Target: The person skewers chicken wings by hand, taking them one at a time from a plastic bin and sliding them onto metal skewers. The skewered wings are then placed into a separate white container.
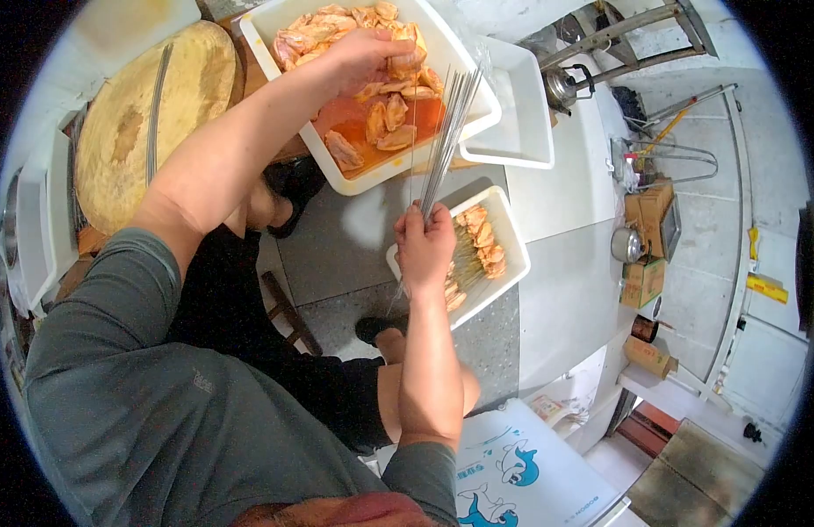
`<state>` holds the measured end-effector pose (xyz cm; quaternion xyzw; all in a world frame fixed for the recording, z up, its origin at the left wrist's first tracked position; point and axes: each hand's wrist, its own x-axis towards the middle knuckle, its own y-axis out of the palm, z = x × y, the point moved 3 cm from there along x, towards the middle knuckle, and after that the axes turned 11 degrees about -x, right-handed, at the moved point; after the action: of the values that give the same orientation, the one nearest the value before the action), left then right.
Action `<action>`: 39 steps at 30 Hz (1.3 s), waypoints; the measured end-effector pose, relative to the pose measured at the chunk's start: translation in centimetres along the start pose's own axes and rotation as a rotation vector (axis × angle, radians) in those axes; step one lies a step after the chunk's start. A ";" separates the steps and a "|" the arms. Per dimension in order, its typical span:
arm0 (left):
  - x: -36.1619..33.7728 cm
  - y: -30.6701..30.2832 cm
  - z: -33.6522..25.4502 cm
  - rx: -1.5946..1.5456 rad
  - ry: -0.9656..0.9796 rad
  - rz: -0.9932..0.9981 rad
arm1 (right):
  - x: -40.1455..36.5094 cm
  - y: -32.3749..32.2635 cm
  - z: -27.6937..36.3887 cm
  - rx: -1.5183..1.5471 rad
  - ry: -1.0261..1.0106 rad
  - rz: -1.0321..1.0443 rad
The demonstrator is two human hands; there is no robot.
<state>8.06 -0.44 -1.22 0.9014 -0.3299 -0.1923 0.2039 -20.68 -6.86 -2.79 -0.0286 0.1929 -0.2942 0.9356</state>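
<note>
My left hand point(369, 60) is closed on a chicken wing point(410, 54) over a large white tub point(344, 183). In the tub, raw chicken wings point(316, 33) are heaped at the back, and several lie in reddish marinade point(354, 119). My right hand point(426, 244) grips a bundle of thin metal skewers point(451, 132), which fan upward past the tub's front corner. One single skewer point(414, 158) rises apart from the bundle toward the wing in my left hand. Beneath my right hand, a smaller white tray point(510, 279) holds skewered chicken point(484, 241), partly hidden by my hand and wrist.
Beside the tub stands another white bin point(525, 132). A round wooden chopping board point(117, 114) with a long metal rod on it lies at left. A kettle point(561, 88) stands at the back. A white lid with dolphin pictures point(547, 465) is at lower right.
</note>
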 end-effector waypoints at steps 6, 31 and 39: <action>0.1 0.1 0.0 -0.047 -0.007 -0.012 | 0.1 0.0 -0.1 -0.009 -0.015 0.001; -0.7 2.5 2.1 0.069 -0.059 0.000 | 1.5 2.2 1.0 0.031 -0.068 -0.104; -1.2 2.2 1.2 -0.171 -0.084 -0.067 | 1.3 3.9 0.6 0.047 -0.037 -0.035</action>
<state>5.47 -1.47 -0.89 0.8824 -0.2904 -0.2639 0.2594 -17.38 -4.45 -3.34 -0.0155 0.1679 -0.3145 0.9342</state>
